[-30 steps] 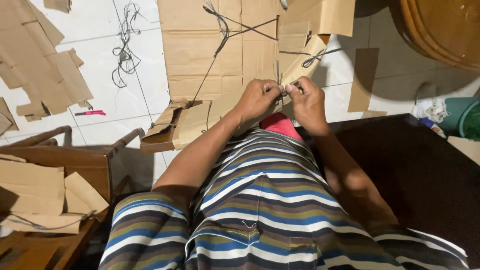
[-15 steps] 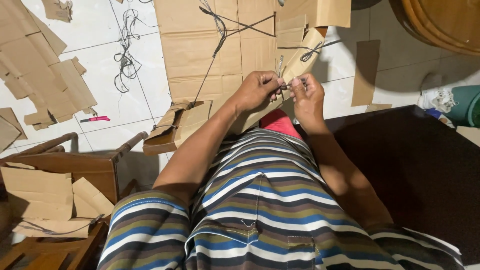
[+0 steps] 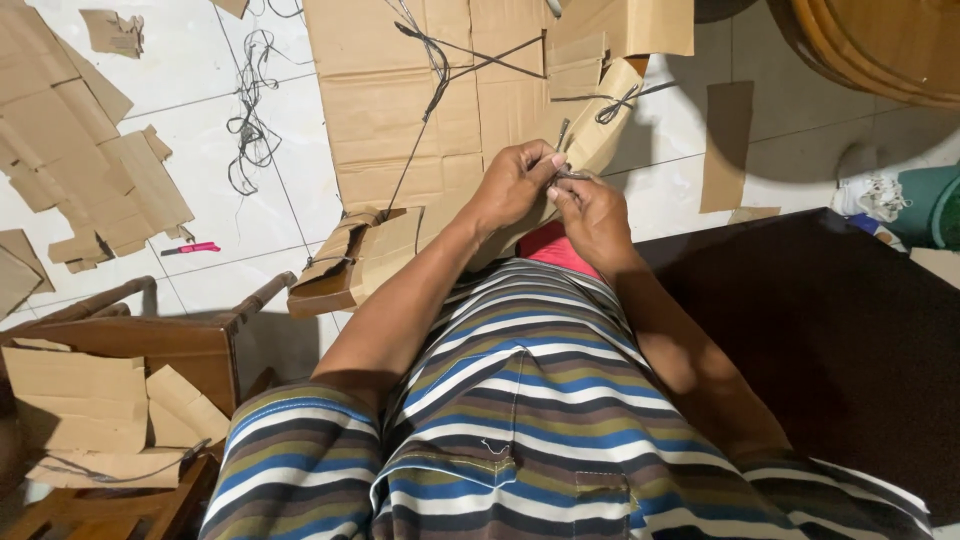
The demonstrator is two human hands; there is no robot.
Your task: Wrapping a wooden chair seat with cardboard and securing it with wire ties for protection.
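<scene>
Both hands were drawn together in front of the person's chest, above a folded cardboard piece (image 3: pixel 600 135) that lay propped across the lap and reached out toward the floor. The left hand (image 3: pixel 515 185) had its fingers curled nearly closed, thumb and forefinger pinched on a thin dark string (image 3: pixel 566 172) at the cardboard's edge. The right hand (image 3: pixel 592 215) met it there, fingertips bunched tight on the same string, so the two hands touched at the knuckles. A loop of that string was tied round the upper end of the folded piece, just beyond the hands. Behind it a large flattened cardboard sheet (image 3: pixel 400 110) was spread on the white tile floor (image 3: pixel 210 120), with more dark string trailing across it. A loose tangle of string (image 3: pixel 250 130) lay to one side on the tiles, near scattered cardboard scraps (image 3: pixel 110 170) and a small pink cutter (image 3: pixel 190 248). A wooden chair (image 3: pixel 160 335) stood close by, holding further cardboard offcuts. The person wore a striped shirt (image 3: pixel 520 420).
</scene>
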